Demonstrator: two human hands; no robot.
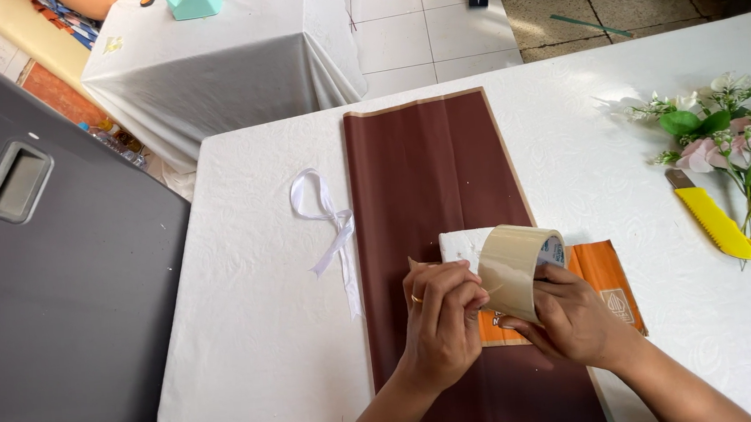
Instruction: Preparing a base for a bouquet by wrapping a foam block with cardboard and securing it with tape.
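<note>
Tape roll (516, 269) — right hand (572, 319) grip closed around it, left hand (442, 322) pinching edge.

Florist's craft workshop: wrapping paper (432, 189), ribbon (328, 228), flowers (731, 134), cloth-covered tables (262, 354).

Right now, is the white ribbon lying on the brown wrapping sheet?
No, the white ribbon lies on the white tablecloth just left of the brown wrapping sheet, at most brushing its edge.

Left of the maroon sheet (431, 180), only the white ribbon (328, 228) lies on the counter (253, 355). On the right, a yellow knife (716, 222) and flower bunch (731, 134) crowd the edge; bare cloth lies between.
</note>
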